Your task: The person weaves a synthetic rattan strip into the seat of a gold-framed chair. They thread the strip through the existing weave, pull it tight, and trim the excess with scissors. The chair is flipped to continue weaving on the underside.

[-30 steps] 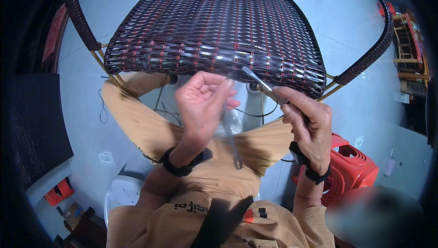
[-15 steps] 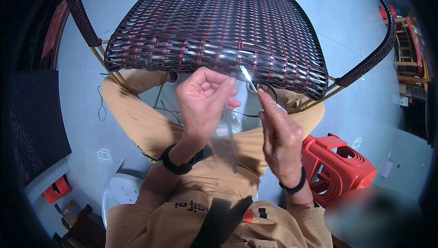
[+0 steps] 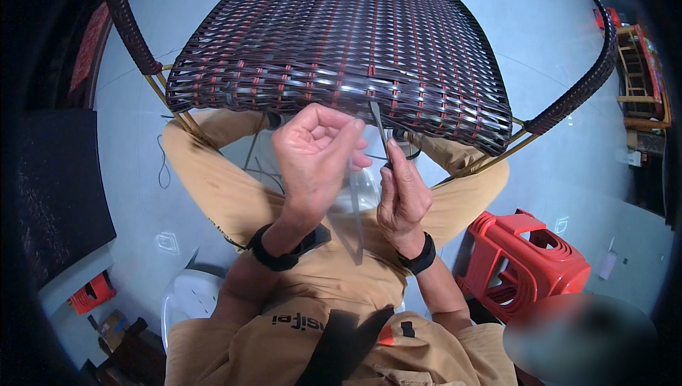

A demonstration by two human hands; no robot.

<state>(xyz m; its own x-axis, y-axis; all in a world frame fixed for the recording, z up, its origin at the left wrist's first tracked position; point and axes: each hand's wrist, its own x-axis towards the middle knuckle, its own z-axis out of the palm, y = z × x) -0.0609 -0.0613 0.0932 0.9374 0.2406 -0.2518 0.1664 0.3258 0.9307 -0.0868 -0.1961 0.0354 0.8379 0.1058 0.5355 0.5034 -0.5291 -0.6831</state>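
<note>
The dark brown and red woven seat (image 3: 341, 52) of a chair lies in front of me. Close to its front edge, my left hand (image 3: 312, 162) is closed, thumb and fingertips pinching a thin flat weaving strip (image 3: 356, 226). The strip hangs down blurred toward my lap, with a fold near its lower end. Beside it, my right hand (image 3: 405, 198) grips a slim metal tool with a flat flared tip (image 3: 376, 115), which resembles a flat-head screwdriver. Its tip points up at the seat's front edge; its handle is mostly hidden in my hand.
Curved woven armrests (image 3: 575, 91) on brass-coloured tubes flank the seat. Stacked red plastic stools (image 3: 529, 262) stand at my right. A white plastic seat (image 3: 188, 294) shows at lower left. Loose dark strips (image 3: 165, 166) lie on the floor by my legs. A black panel (image 3: 64, 194) is at far left.
My right hand has moved left, closer to my left hand, bringing the flat-tipped tool with it and turning it more upright. The left hand stays nearly still while the hanging strip swings.
</note>
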